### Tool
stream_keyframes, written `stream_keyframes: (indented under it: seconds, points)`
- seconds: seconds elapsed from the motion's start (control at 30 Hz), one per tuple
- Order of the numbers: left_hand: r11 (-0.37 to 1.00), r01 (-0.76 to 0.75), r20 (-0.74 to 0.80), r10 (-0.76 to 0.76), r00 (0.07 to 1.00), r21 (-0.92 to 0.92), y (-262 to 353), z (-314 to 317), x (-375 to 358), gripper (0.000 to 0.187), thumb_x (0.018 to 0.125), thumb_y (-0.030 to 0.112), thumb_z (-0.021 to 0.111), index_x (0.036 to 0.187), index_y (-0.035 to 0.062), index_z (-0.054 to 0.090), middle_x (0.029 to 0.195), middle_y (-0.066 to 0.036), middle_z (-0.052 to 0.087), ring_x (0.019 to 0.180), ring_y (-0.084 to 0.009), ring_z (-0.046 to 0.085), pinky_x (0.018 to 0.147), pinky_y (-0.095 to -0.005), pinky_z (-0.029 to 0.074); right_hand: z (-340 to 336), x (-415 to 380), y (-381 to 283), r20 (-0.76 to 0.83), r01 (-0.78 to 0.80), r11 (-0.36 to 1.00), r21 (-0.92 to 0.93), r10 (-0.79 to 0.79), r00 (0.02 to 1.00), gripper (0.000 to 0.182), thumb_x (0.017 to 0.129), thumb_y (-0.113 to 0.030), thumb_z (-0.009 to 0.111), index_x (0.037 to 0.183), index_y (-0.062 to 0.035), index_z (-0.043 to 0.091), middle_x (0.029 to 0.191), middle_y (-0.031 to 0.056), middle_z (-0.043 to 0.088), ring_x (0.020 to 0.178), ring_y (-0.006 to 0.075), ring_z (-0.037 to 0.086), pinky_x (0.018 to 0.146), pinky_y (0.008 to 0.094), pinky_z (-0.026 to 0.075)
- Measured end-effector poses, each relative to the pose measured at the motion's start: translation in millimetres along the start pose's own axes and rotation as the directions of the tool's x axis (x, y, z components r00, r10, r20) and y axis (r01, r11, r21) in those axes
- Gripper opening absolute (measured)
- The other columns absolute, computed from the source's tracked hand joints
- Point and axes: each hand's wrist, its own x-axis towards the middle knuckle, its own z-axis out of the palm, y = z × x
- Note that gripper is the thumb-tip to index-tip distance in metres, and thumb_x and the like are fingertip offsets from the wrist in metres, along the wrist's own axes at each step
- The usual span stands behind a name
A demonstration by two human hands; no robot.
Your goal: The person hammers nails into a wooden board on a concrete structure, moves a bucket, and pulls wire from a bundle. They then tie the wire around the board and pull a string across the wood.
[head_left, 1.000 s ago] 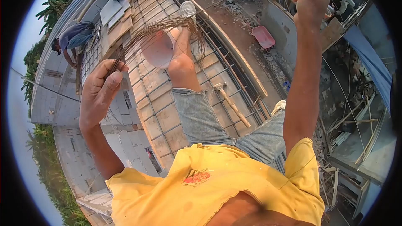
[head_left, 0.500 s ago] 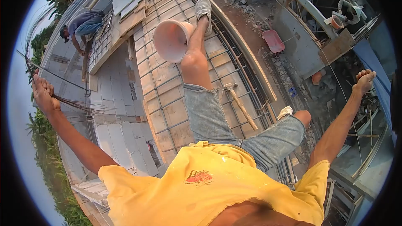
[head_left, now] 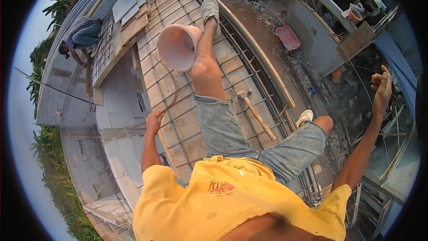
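Observation:
My left hand (head_left: pixel 154 121) is closed on a bundle of thin wires (head_left: pixel 174 93), which curves up over the rebar grid (head_left: pixel 180 127). Raised at the right, my right hand (head_left: pixel 382 90) has its fingers partly apart, and a thin wire shows beside it. A pinkish bucket (head_left: pixel 176 48) rests on its side against my bent leg. On the grid to the right of my thigh lies a hammer (head_left: pixel 257 115) with a wooden handle.
A person (head_left: pixel 84 35) bends over rebar at the upper left. Pale boards (head_left: pixel 125 7) lie near the top. The formwork's wooden edge (head_left: pixel 263 60) runs along the right, above rubble and a red wheelbarrow tray (head_left: pixel 288 38). Another person's dark clothing shows at the top.
My left hand has swung inward from the far left with the wires, down to the grid's edge. My right hand has opened from a fist and shifted slightly left.

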Motion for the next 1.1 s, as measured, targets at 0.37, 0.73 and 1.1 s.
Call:
stream_keyframes:
  seconds: [0.37,0.73,1.1]
  points:
    - [0.930,0.014,0.336,-0.147,0.930,0.368,93,7,-105,0.061,0.084,0.016,0.077,0.142,0.0128,0.056,0.145,-0.019,0.052,0.135,-0.0361,0.049,0.112,-0.0450,0.040,33,-10,-110,0.357,0.326,0.942,-0.077,-0.280,0.891,0.034,0.103,-0.032,0.062,0.124,-0.0068,0.068,0.076,-0.0048,0.055,0.064,0.0024,0.041,0.057,0.0205,0.035]
    - [-0.092,-0.334,-0.315,0.628,0.712,-0.938,449,-102,-16,0.058,0.108,0.038,0.047,0.149,-0.0016,0.037,0.145,-0.026,0.051,0.124,-0.0330,0.059,0.104,-0.0408,0.048,46,-63,-230,0.672,0.639,0.743,0.201,-0.579,0.462,0.029,0.100,-0.030,0.065,0.118,-0.0075,0.069,0.083,0.0012,0.058,0.075,0.0096,0.050,0.067,0.0256,0.041]
    - [0.715,-0.405,-0.035,0.471,0.881,-0.570,442,-61,57,0.030,0.107,0.022,0.054,0.125,0.0035,0.068,0.076,0.003,0.058,0.060,-0.0030,0.044,0.058,-0.0198,0.042,100,-21,-66,0.852,0.155,0.973,0.172,-0.226,0.472,0.035,0.099,-0.039,0.064,0.115,-0.0095,0.072,0.082,-0.0003,0.064,0.068,0.0081,0.055,0.058,0.0249,0.047]
